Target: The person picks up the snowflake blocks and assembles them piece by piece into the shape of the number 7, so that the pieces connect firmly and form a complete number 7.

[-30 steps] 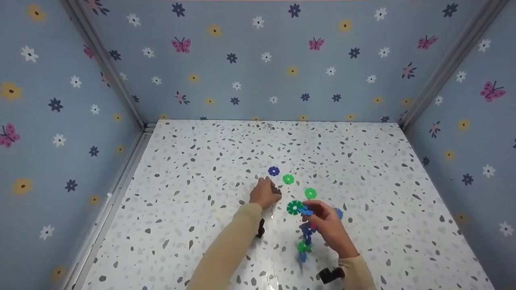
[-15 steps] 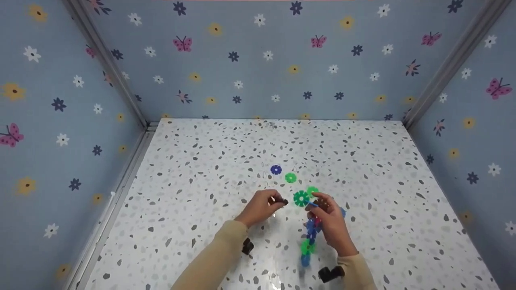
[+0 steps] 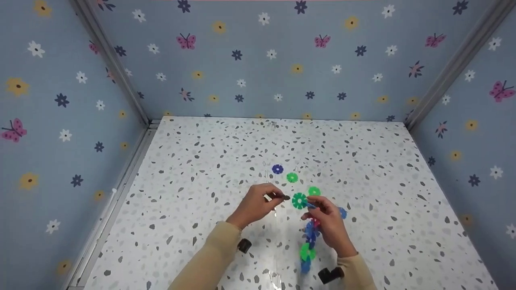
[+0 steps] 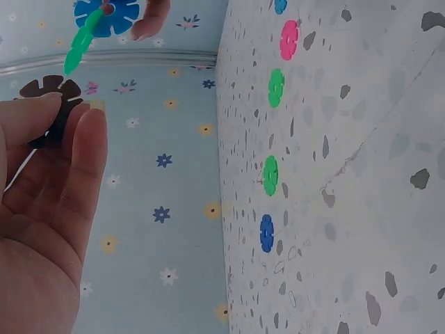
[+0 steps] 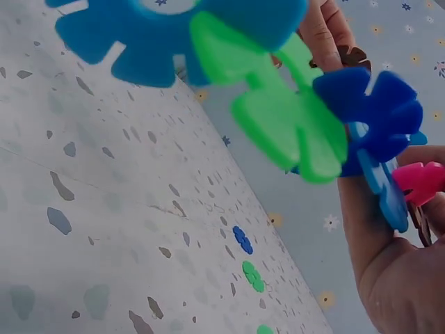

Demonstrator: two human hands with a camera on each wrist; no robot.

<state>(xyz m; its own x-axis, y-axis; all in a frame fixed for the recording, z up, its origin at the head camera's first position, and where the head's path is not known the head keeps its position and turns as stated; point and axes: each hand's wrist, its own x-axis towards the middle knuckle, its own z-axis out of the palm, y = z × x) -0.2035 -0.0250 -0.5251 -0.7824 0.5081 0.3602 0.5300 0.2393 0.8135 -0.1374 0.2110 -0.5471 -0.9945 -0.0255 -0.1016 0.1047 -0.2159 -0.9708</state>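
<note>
So the left hand [image 3: 260, 201] has thumb and finger pinched on a brown disc [image 4: 70, 90], which pokes out past the fingertips. The right hand [image 3: 328, 223] is pinching a blue disc [image 4: 124, 21], and a green disc [image 3: 296, 204] sticks out from that toward the left fingers. Brown and green look just apart, set roughly crosswise.

If that brown piece is meant to slot on, my worry is the notches. Line them up badly and the brown one would probably skid off the green edge or twist out of that fingertip grip. Push too hard and the green could pop off the blue instead, since only the blue is gripped and nothing backs the green up.

Also, a long chain [image 3: 310, 241] hangs below the right fingers, toward the person. Any jerk could swing it, and I'd guess a weak joint lets go.

Lastly, a loose dark blue disc [image 3: 274, 170] and a loose green disc [image 3: 289, 178] lie on the table [image 3: 193, 161] beyond the fingertips; a dropped piece might land among those.
</note>
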